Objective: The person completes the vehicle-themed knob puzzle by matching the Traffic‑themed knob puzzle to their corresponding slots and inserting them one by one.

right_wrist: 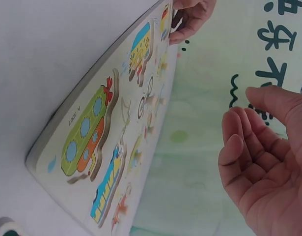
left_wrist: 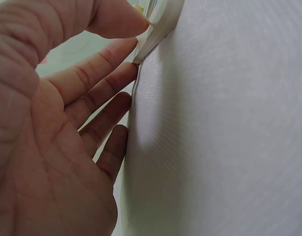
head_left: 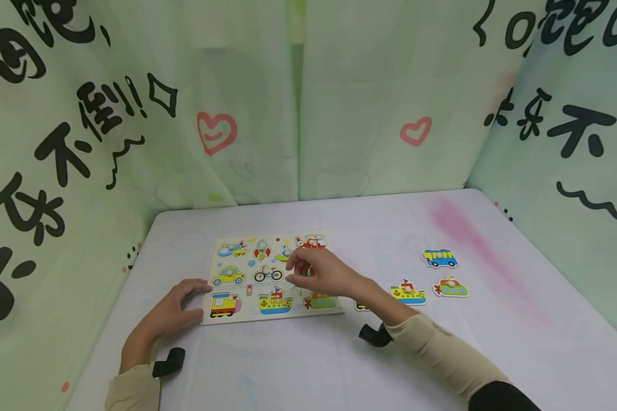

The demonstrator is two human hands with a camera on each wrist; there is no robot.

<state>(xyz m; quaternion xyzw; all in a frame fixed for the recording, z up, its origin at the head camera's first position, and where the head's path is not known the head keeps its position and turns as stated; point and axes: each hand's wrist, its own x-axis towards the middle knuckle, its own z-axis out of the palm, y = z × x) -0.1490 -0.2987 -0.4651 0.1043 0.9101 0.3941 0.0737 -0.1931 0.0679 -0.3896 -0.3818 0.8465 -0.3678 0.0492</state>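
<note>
A wooden puzzle board [head_left: 236, 315] with printed vehicles lies flat on the table. My left hand [head_left: 177, 308] touches its left edge, fingers fairly straight; in the left wrist view the thumb [left_wrist: 122, 18] and fingertips meet the board's corner. Over the board's right half hovers my right hand [head_left: 325, 273], fingers loosely bent, thumb apart from them, nothing between. Near its fingertips is the bicycle [head_left: 268, 275]. The submarine picture [right_wrist: 87, 132] and bus picture [right_wrist: 109, 187] show recessed outlines on the board. My right hand hides part of the board's middle row.
Right of the board lie loose pieces: a bus [head_left: 439, 258], a ship [head_left: 408, 293] and a submarine [head_left: 450, 287]. Another piece [head_left: 361, 307] is partly hidden by the right forearm. A green curtain [head_left: 349, 171] hangs behind the table [head_left: 288, 365].
</note>
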